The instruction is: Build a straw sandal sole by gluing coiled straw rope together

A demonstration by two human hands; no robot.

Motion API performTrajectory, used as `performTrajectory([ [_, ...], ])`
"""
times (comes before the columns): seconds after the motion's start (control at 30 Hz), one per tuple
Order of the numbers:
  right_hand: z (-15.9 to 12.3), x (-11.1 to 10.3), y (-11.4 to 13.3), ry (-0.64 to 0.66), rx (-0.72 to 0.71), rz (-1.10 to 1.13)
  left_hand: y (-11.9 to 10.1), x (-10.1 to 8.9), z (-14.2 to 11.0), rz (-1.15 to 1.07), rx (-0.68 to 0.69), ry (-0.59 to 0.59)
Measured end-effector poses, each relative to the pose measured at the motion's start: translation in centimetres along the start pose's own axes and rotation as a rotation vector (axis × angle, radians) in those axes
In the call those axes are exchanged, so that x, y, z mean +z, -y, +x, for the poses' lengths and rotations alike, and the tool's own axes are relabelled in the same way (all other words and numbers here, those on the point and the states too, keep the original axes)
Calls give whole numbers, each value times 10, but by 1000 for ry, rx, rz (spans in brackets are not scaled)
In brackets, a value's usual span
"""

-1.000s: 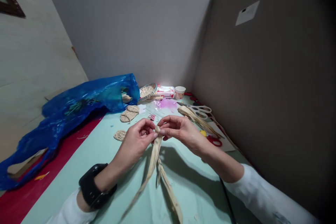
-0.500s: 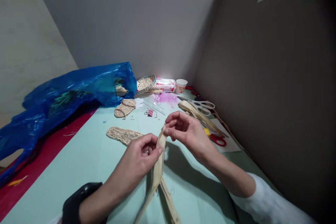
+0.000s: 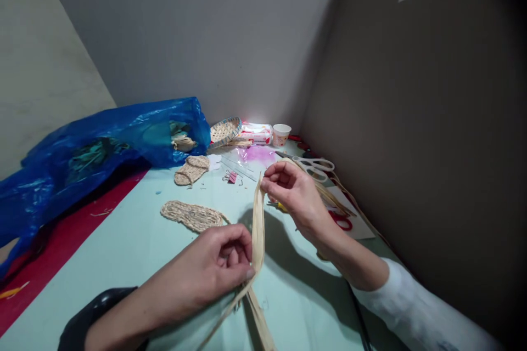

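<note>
A pale, dry husk strip (image 3: 258, 225) stands upright between my two hands. My right hand (image 3: 290, 189) pinches its top end between thumb and fingers. Lower down, my left hand (image 3: 224, 258) grips the strip's left edge with thumb and curled fingers. Below that hand the husk parts into a thin tail running to the lower left and a wider strip (image 3: 260, 318) running down to the right. A woven sole-shaped piece (image 3: 192, 216) lies on the table just beyond my left hand, with a cord at its right end.
A small woven slipper (image 3: 191, 170), a pink binder clip (image 3: 231, 177) and thin needles lie farther back. A blue plastic bag (image 3: 111, 131) spreads over the left. Behind are a basket (image 3: 225, 132), a tissue pack (image 3: 257, 134) and a paper cup (image 3: 282, 135). White-handled scissors (image 3: 317, 164) and red-handled scissors (image 3: 342, 222) are right.
My left hand has slid down the husk strip, while my right hand has risen slightly with the top end. More of the strip shows between them. The view has shifted slightly.
</note>
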State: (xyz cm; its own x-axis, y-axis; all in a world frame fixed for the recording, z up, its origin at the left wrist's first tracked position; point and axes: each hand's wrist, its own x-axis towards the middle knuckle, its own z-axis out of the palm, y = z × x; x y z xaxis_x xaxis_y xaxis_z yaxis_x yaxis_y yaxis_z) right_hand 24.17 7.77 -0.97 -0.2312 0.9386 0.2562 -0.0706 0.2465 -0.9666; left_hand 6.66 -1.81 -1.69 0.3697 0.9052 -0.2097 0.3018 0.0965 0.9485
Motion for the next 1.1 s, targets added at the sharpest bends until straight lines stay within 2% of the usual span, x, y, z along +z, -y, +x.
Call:
performTrajectory([
  [0.1, 10, 3, 6, 15, -58, -28, -5, -12, -1, 5, 26, -33],
  [0.17, 12, 6, 8, 53, -78, -38, -7, -18, 0, -30, 49, -158],
  [0.27, 2, 13, 7, 211, -48, -50, -8, -20, 3, -124, 108, -371],
  [0.33, -8, 17, 5, 334, -1, -64, -8, -18, 4, -172, 142, -442],
  [0.43, -18, 20, 5, 407, 66, -35, -9, -15, 4, -204, 152, -451],
  [0.7, -16, 21, 10, 381, 262, 155, -11, -14, 1, -232, 118, -434],
  [0.9, -18, 23, 9, 405, 283, 184, -7, -14, 3, -258, 121, -424],
  [1.1, -20, 23, 9, 389, 253, 197, -7, -14, 2, -163, 191, -459],
])
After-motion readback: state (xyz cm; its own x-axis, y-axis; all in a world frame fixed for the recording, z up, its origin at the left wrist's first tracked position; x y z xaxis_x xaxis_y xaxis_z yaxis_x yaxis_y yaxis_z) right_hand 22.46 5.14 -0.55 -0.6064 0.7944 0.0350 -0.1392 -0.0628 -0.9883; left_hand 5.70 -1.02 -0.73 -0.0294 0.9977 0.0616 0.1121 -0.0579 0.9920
